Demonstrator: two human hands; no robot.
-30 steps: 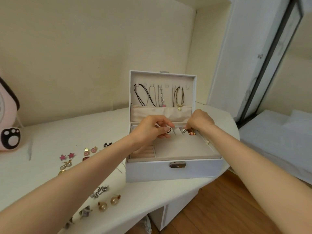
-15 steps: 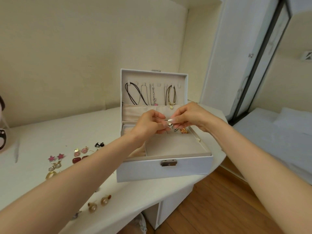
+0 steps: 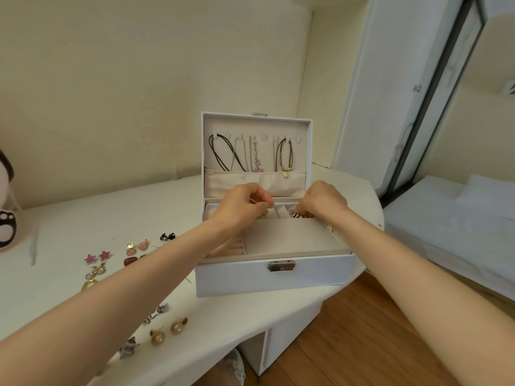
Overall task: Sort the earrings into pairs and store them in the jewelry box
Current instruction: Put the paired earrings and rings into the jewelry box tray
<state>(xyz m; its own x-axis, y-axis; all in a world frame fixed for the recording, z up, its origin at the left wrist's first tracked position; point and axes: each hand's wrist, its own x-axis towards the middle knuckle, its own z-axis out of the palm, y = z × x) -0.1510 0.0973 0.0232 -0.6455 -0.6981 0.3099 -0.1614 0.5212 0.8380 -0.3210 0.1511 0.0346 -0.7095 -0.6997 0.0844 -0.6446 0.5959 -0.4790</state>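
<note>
Jewelry box (image 3: pixel 306 277) long axis L-R, lid (image 3: pixel 256 125) upright, clasp (image 3: pixel 281 266) twd cam

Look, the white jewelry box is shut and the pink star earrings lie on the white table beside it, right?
Not quite. The head view shows the white jewelry box open, lid upright. The pink star earrings do lie on the white table beside it.
</note>
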